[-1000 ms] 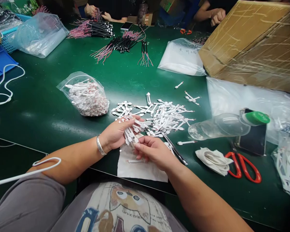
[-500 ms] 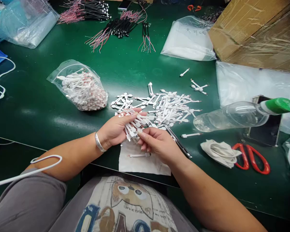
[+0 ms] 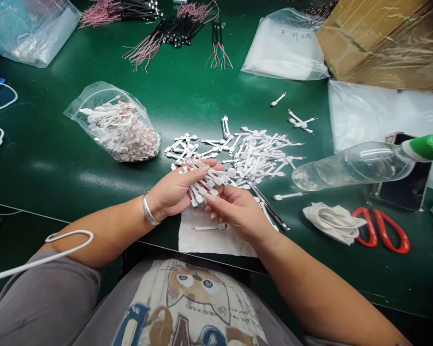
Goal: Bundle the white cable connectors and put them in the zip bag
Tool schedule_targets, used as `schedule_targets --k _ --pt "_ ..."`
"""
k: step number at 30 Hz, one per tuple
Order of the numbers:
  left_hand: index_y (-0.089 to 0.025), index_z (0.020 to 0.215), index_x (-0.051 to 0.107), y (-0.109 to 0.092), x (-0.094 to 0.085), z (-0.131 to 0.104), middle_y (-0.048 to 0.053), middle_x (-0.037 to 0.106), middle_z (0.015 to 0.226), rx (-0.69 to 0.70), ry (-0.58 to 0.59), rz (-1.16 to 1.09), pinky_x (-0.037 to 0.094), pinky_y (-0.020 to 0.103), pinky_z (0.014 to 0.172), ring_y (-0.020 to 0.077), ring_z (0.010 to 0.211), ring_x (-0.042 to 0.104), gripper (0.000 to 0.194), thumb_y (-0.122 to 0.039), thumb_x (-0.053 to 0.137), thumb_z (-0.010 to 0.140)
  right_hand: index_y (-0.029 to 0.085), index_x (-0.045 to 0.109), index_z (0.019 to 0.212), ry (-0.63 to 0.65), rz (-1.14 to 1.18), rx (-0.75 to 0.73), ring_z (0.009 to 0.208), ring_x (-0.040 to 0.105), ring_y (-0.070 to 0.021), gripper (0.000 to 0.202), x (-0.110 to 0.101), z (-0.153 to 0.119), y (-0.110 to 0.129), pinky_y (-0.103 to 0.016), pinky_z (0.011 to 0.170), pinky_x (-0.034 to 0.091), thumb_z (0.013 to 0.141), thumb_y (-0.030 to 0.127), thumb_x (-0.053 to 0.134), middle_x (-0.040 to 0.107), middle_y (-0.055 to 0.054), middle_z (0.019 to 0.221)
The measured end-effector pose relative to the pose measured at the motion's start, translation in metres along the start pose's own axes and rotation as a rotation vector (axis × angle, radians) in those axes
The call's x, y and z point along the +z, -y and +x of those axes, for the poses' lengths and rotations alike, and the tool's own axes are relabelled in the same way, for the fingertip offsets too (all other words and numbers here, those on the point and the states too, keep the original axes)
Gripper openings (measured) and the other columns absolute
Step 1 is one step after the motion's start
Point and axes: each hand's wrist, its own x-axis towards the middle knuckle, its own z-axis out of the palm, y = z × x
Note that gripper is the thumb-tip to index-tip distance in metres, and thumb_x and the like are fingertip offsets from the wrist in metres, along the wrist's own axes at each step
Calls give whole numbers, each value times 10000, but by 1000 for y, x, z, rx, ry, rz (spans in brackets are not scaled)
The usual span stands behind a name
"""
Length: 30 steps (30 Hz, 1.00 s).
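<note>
A bunch of short white cables rests in my left hand, the thumb pressed over it. My right hand pinches at the bunch's lower right end, its fingertips on one of the white connectors. Behind both hands lies a loose pile of similar white cables. One more cable is on a white cloth under my hands. Black tweezers lie just right of my right hand. A clear bag of white cables stands at the left.
At the right are a bottle with a green cap, red-handled scissors, a crumpled white cloth and a dark flat object. Black cables, a white packet and a wrapped carton are at the back.
The view has shifted slightly, so things on the table sit a little higher. A white cable now shows beside the tweezers, near my right hand. Both hands keep their hold on the bunch.
</note>
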Motion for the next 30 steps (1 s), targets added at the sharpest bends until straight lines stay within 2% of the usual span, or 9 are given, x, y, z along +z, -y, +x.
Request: schedule_targets --k 6,9,16,23,26,30 --pt "-158 992 586 -3 -4 2 60 632 1010 -9 18 36 506 288 601 173 769 627 183 -158 501 831 149 600 779 27 143 28 649 605 -97 196 -2 1 2 -180 519 423 715 311 689 655 -25 769" --pt "-155 986 584 -3 -4 2 63 626 1013 -15 24 44 512 290 578 187 780 628 180 -156 489 834 147 596 765 8 192 52 629 610 -91 193 -3 2 3 -172 512 416 706 298 700 661 -22 747" --pt "-144 976 596 -2 -3 1 60 639 967 -18 -20 14 518 293 675 162 798 625 183 -132 485 831 141 567 711 -25 217 91 539 576 -66 224 -4 2 4 -156 460 379 709 324 698 645 -3 665" --pt "-136 982 604 -1 -5 2 62 649 922 10 14 43 510 297 696 140 726 625 194 -142 474 840 151 531 674 -103 202 15 506 554 -56 244 -1 0 3 -146 448 370 712 329 694 634 4 635" --pt "-139 983 602 -1 -4 2 61 653 933 19 -22 55 508 295 696 142 737 625 189 -147 486 834 147 544 687 -71 188 34 517 558 -64 257 -1 0 3 -146 429 369 718 362 682 629 -4 654" --pt "-144 977 593 1 -3 2 57 651 941 26 -38 44 510 287 682 137 724 625 174 -159 499 832 145 603 817 1 80 77 567 574 -95 288 1 1 3 -163 417 389 676 372 711 625 -16 721"
